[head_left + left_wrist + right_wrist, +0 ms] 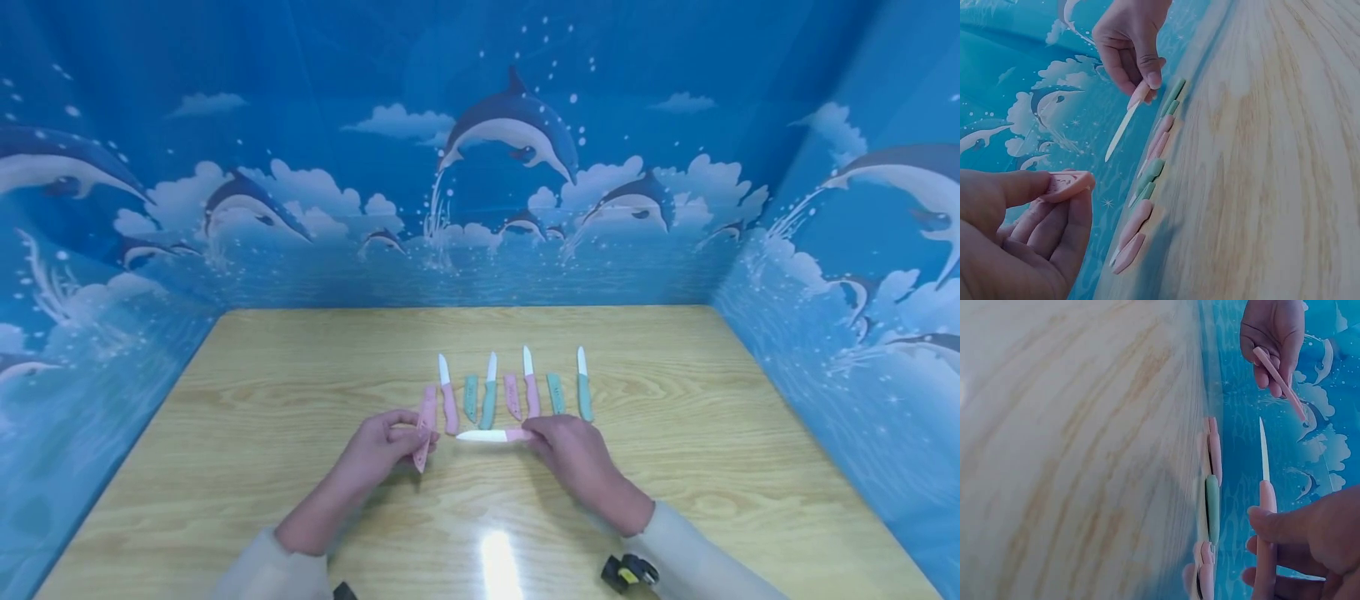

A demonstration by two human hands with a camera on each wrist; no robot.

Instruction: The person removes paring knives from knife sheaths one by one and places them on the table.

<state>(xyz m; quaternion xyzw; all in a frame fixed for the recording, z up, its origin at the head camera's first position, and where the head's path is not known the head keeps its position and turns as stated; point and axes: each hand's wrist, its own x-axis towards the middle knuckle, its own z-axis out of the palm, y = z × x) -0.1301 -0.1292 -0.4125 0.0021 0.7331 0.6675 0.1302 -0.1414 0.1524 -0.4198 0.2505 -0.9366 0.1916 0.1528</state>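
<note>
My left hand (386,442) pinches a pink knife sheath (421,458) between thumb and fingers, above the table. In the left wrist view that sheath (1067,186) has a printed face. My right hand (573,454) grips the pink handle of a small paring knife (483,436). Its white blade points left toward the sheath, apart from it. The right wrist view shows the knife handle (1266,544) between thumb and fingers, with the left hand (1275,337) and its sheath beyond the blade tip.
Behind the hands lies a row on the wooden table (300,358): pink knives (448,408) and green knives (489,404) with white blades, alternating with pink sheaths (512,396) and green sheaths (471,397). Dolphin-printed curtains (337,275) border the back and sides. A small black object (628,573) lies near the right sleeve.
</note>
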